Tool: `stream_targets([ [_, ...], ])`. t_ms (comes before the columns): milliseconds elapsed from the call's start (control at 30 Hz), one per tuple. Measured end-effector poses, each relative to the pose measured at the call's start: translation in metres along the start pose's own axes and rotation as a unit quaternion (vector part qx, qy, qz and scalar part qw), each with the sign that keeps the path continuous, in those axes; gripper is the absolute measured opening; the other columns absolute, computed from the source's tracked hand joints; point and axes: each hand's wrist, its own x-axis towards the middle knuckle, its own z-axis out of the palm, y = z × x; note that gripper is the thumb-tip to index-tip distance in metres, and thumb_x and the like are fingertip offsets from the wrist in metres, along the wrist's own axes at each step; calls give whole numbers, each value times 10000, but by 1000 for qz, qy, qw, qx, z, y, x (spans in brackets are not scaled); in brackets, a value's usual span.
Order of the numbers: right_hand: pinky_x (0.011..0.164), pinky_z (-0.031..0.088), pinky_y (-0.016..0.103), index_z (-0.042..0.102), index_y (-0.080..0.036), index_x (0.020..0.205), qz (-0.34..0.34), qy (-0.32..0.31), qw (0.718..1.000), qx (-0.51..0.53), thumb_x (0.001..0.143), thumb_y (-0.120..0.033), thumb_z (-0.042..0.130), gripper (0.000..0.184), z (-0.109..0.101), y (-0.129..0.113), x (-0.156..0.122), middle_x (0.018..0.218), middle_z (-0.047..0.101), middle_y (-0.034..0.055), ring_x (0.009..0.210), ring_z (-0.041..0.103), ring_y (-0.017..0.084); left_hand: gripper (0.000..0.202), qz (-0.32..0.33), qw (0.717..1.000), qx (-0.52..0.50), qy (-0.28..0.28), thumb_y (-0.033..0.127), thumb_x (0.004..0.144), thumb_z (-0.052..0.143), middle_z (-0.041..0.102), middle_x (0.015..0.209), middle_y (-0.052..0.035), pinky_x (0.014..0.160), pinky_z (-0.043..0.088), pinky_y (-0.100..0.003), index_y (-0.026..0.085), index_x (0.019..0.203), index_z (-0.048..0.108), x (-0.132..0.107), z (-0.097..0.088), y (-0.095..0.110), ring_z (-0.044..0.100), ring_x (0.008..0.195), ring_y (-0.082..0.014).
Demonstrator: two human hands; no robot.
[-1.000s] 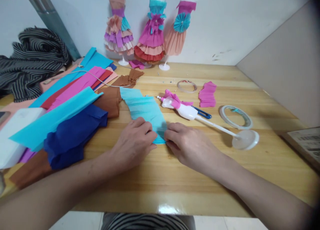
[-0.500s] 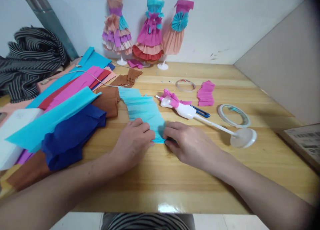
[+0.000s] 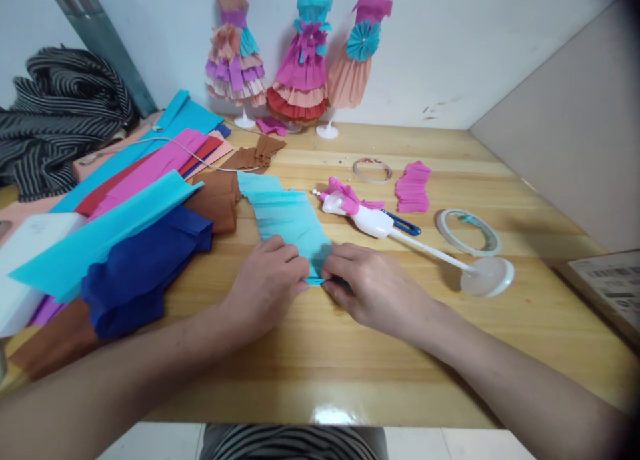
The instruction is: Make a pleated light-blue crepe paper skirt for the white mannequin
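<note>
With both hands we pinch the near end of a light blue crepe strip [image 3: 287,217], which lies on the wooden table [image 3: 325,367] and runs away from us, slanting left. Our left hand [image 3: 270,273] grips its near edge between thumb and curled fingers, and our right hand [image 3: 373,280] grips the same edge just beside it; a narrow folded band shows in the gap, though our fingers hide most of the folds, so we cannot count them. Beyond our right hand a white mannequin [image 3: 375,223], wrapped in pink paper at the chest, lies on its side, with a dark blue tool [image 3: 416,231] behind it and a tape roll [image 3: 470,250] to the right. A pleated pink piece [image 3: 413,187] lies farther back. On our left, brown paper [image 3: 217,203] and dark blue paper [image 3: 145,267] are heaped near the strip. Three dressed figures [image 3: 303,67] stand by the wall.
</note>
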Motion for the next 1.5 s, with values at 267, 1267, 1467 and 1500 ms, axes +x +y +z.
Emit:
stream_targets([
  [267, 610, 335, 259, 576, -167, 738, 6, -30, 999, -15, 825, -97, 508, 130, -8, 0, -2, 756, 601, 44, 703, 545, 163, 115, -29, 999, 35, -19, 254, 799, 666, 628, 777, -39, 712, 427, -347, 164, 735, 633, -1, -13, -5, 521, 819, -226],
  [1267, 542, 266, 242, 595, -180, 766, -12, -63, 997, -41, 860, -112, 526, 135, -13, 6, -4, 768, 604, 25, 650, 549, 133, 212, 49, 968, -81, 231, 108, 898, 481, 683, 887, -45, 690, 510, -208, 161, 907, 686, -4, -30, -17, 646, 785, -116],
  [1467, 543, 275, 247, 604, -173, 748, -16, -60, 997, -51, 837, -97, 552, 128, -14, 4, -3, 767, 607, 29, 649, 558, 137, 159, 0, 968, -98, 232, 203, 888, 542, 668, 995, -73, 782, 525, -292, 176, 961, 680, -4, -35, -19, 618, 884, -160],
  [1500, 546, 282, 247, 609, -173, 747, -15, -58, 997, -50, 835, -93, 550, 132, -13, 4, -3, 767, 609, 29, 651, 562, 138, 147, 30, 976, -90, 198, 230, 876, 567, 671, 1029, -76, 819, 521, -322, 187, 949, 688, -4, -33, -20, 605, 927, -180],
])
